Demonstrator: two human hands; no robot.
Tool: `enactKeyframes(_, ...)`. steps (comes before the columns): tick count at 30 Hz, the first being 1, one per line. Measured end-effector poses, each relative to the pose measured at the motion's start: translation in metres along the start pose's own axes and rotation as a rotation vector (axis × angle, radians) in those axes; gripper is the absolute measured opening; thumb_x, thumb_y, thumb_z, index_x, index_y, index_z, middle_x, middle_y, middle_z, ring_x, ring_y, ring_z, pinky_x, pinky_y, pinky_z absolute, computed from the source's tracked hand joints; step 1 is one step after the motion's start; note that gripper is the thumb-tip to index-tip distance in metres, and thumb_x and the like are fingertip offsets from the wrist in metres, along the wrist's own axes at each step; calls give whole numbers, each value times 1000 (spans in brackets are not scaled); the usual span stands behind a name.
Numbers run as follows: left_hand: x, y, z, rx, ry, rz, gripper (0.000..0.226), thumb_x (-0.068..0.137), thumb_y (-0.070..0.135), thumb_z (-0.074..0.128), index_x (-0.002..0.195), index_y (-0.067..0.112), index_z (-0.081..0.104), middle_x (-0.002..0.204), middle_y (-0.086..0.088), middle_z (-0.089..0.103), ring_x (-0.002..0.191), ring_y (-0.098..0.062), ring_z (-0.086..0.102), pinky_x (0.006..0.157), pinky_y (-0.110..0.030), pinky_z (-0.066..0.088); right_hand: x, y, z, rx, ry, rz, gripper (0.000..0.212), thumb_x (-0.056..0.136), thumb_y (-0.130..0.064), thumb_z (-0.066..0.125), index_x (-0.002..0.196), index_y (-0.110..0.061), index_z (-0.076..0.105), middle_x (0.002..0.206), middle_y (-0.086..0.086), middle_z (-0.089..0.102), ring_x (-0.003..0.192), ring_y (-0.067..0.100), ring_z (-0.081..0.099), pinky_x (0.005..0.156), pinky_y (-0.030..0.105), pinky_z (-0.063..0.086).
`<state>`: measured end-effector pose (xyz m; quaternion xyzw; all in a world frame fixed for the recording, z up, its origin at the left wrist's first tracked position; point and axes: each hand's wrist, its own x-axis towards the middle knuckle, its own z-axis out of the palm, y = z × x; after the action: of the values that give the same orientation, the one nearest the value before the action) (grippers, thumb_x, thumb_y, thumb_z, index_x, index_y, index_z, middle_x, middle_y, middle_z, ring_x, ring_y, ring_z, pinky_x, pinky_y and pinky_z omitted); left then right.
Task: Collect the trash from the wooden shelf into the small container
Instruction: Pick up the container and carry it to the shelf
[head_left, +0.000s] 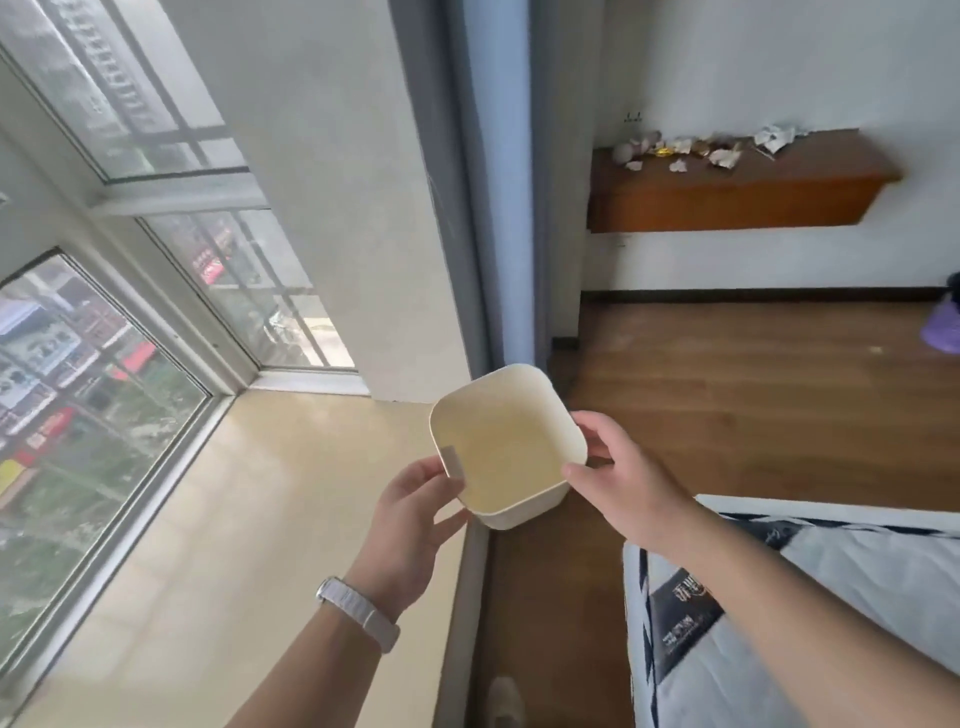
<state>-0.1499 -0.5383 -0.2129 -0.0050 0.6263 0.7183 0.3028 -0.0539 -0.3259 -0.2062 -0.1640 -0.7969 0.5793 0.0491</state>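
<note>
A small cream square container (506, 441) hangs in the air in front of me, empty inside. My left hand (415, 512) grips its near-left rim and my right hand (618, 473) grips its right rim. Far off at the upper right, a wooden shelf (743, 200) is fixed to the white wall. Several crumpled paper scraps and wrappers (701, 148) lie scattered along the back of its top.
A beige window ledge (234, 519) runs on the left below large windows (93, 364). A grey curtain (488, 182) hangs in the middle. A mattress corner (779, 597) sits at the lower right on the wooden floor (753, 389). A purple object (943, 322) is at the right edge.
</note>
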Motion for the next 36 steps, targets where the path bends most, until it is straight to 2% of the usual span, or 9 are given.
enactKeyframes(5,59,7,21,22,-79,-41,31,72,13,63,102,7,69,89,-4,78,86,-16,73,88,-41,54,34,11,-25,-60,78,66,41,90,-21,61,121,-44,48,109,-21,65,94,0,64,90,30,52)
enactKeyframes(8,98,22,35,25,-148,-43,29,73,13,63,100,7,69,87,-2,78,85,-15,74,93,-44,54,61,9,-38,-73,132,88,41,90,-21,61,124,-42,49,112,-22,64,95,-2,65,90,28,52)
enactKeyframes(11,139,41,49,20,-209,-39,12,82,5,64,88,11,72,83,0,79,79,-11,75,97,-46,51,93,1,-51,-78,196,110,42,90,-20,62,125,-40,49,113,-22,63,94,-2,66,92,33,52)
enactKeyframes(13,170,54,57,33,-233,-45,21,92,-1,58,87,13,73,82,1,79,79,-10,74,99,-47,50,117,-5,-61,-94,218,113,42,91,-18,61,124,-40,48,113,-22,62,95,-6,63,94,34,52)
enactKeyframes(17,222,76,71,68,-280,-42,13,88,7,62,95,10,73,96,-3,80,99,-20,72,107,-50,48,158,-11,-77,-116,275,132,42,91,-20,60,127,-39,47,115,-23,61,98,-12,59,94,34,53)
enactKeyframes(22,275,98,89,97,-347,-51,26,78,15,65,102,8,71,101,-5,80,108,-26,71,108,-50,48,200,-11,-96,-134,358,150,42,89,-27,60,122,-51,46,117,-24,60,101,-12,58,93,37,53)
enactKeyframes(25,297,104,104,121,-371,-42,21,91,7,62,111,4,69,98,-2,81,104,-23,72,105,-47,51,214,-8,-105,-129,400,166,45,89,-26,60,126,-47,46,119,-21,60,102,-10,59,93,36,53)
enactKeyframes(32,353,108,154,174,-447,-70,34,74,20,63,105,10,70,94,2,81,97,-17,74,100,-42,53,252,17,-151,-90,442,197,47,92,-18,61,134,-34,47,124,-14,60,104,-8,60,88,24,52)
enactKeyframes(36,386,108,191,209,-427,-101,38,77,20,65,113,8,69,108,-6,80,109,-24,72,107,-48,50,283,42,-184,-59,450,215,49,93,-20,60,138,-30,44,125,-12,59,103,-9,59,82,18,51)
